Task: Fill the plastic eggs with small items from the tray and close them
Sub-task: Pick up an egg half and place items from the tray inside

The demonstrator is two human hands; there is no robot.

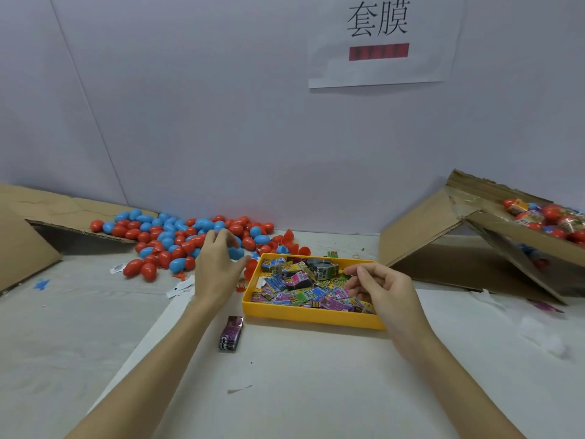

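On a pale worktable against a white wall, we see two bare forearms reaching forward. Our left hand [218, 264] hovers at the near edge of a heap of red and blue plastic eggs [177, 240], fingers loosely curled and slightly spread; a blue egg [236, 253] lies right at its fingertips, between thumb and forefinger, though from this angle we cannot tell whether it is gripped or merely touched. Its long axis runs roughly left to right, across the line of the fingers.

Our right hand [378, 288] hangs over the right end of a shallow yellow plastic tray [311, 321], which sits just right of the egg heap. Thumb and forefinger are drawn together as if pinching, but whether anything small sits between them is too fine to see. Brightly printed little paper packets [299, 288] fill the tray below and to the left of those fingers.

We judge the left hand is the nearer one to the eggs, the right to the packets, so each fetches its own part. One purple packet [231, 333] lies loose on the table in front of the tray. A tilted cardboard box [519, 236] at far right holds finished wrapped eggs.
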